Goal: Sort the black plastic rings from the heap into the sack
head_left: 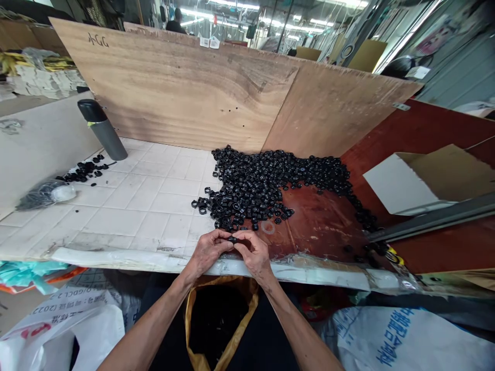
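Note:
My left hand (210, 250) and my right hand (253, 251) meet over the table's front edge. Between their pinched thumbs and fingers is one small black ring-like part (232, 239), mostly covered by the fingertips. Just beyond the hands spreads a large pile of similar black parts (251, 180), some ring-shaped. Below my wrists, an open yellow-brown sack (253, 306) stands between my legs, its inside dark. A pale loose ring (267, 226) or ring mark shows on the red-brown surface right of the hands.
A grey bottle with a black cap (103, 131) leans at the back left. Near it lie a smaller heap of black parts (87, 170) and a clear plastic bag (42, 195). Wooden boards (185, 93) wall the back. An open carton (410, 180) sits right, beside a metal bar (433, 219).

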`<state>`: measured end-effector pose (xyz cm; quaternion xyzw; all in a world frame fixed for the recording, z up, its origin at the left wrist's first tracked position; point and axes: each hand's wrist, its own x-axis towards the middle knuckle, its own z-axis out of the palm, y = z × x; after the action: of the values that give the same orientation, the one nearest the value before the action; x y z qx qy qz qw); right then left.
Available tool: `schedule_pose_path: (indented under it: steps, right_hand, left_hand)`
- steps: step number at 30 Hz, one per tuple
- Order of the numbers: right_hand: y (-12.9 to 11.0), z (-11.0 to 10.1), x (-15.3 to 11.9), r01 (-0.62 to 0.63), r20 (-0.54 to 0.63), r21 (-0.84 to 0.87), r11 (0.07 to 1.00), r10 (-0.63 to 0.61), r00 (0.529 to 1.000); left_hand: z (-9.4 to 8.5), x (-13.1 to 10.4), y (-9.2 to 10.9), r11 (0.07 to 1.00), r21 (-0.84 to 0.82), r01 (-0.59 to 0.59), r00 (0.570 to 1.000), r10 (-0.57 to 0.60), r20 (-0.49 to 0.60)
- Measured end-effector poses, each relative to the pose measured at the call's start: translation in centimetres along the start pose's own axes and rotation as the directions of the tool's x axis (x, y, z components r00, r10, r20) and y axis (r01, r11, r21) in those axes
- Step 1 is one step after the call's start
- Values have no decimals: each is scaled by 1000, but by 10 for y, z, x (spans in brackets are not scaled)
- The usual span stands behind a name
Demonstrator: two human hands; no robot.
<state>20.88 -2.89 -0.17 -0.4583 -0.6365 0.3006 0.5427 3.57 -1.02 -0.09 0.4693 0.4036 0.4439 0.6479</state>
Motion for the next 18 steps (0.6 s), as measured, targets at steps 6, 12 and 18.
schedule_pose_path:
  steps: [6,12,18]
  right_hand:
    - [-1,0,2,-127,14,84,988,126,992]
    - [0,3,1,-146,-26,-44,988,145,989]
    - [-5,0,-1,-58,37,-113,992,62,997]
  left_hand:
    - [0,-1,2,1000,17,-4,1000,3,12]
    - [3,-4,-1,937,204,-283,957,290,-6]
    - [3,-4,-2,944,196,-267,962,274,-9]
